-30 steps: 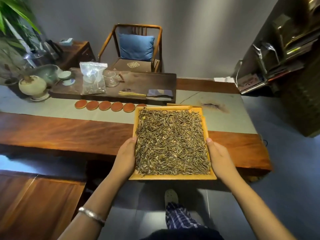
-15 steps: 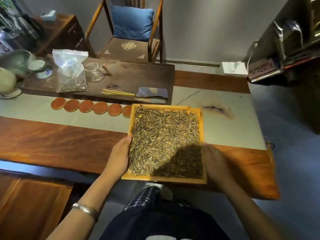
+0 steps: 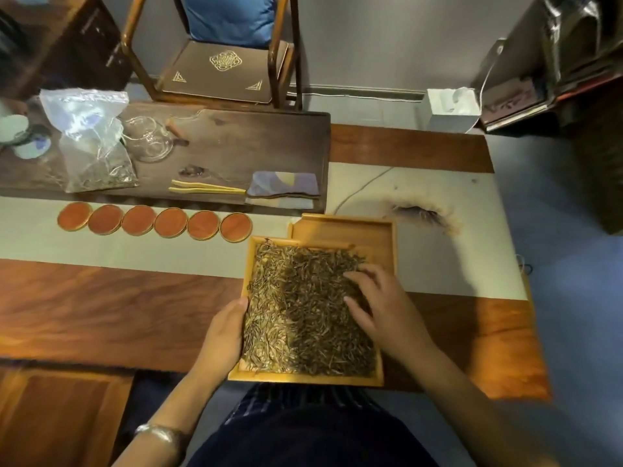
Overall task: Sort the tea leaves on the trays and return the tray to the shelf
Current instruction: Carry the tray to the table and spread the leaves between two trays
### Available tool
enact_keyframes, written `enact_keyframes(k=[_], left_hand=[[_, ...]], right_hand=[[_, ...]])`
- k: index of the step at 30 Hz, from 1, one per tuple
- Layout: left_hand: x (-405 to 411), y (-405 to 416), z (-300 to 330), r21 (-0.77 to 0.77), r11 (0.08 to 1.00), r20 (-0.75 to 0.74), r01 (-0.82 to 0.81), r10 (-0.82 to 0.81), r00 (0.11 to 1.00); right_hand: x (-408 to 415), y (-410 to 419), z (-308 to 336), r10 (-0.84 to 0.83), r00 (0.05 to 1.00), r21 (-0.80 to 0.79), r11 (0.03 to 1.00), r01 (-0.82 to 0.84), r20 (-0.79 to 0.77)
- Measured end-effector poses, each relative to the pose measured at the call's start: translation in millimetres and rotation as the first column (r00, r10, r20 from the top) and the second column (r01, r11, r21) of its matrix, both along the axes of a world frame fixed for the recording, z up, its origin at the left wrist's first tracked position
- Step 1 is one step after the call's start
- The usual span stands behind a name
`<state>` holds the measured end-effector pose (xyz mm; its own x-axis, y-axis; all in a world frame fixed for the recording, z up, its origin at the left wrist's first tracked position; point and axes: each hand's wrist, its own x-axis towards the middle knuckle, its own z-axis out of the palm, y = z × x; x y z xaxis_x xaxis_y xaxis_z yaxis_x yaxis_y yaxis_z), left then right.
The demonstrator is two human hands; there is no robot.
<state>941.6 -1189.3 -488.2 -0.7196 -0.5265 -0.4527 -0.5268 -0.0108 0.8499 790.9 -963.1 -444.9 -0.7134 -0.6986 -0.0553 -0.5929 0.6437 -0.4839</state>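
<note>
Tray (image 3: 379, 358) edge gripped by left hand (image 3: 225, 335), right hand (image 3: 381, 308) spread open on tea leaves (image 3: 303, 315); leaves may be spilled off overhanging bench (image 3: 118, 308) edge

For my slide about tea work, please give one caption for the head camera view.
Left hand grips the edge of a wooden tray while right hand spreads over the tea leaves.

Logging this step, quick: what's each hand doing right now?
Left hand: grips the tray edge.
Right hand: open, fingers resting on the tea leaves.
</note>
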Motion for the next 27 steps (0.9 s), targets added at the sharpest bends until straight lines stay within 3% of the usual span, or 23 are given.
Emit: enact_keyframes(k=[7, 27], left_hand=[[-11.2, -14.4, -10.6, 0.073, 0.996, -0.011, 0.042, -0.042, 0.999], [-10.0, -37.2, -26.1, 0.134, 0.989, 0.039, 0.068, -0.074, 0.997]], right_hand=[[-8.6, -38.2, -19.6, 0.147, 0.983, 0.183, 0.975, -0.126, -0.107], [-44.1, -48.8, -51.8, 0.057, 0.998, 0.262, 0.964, -0.047, -0.029]])
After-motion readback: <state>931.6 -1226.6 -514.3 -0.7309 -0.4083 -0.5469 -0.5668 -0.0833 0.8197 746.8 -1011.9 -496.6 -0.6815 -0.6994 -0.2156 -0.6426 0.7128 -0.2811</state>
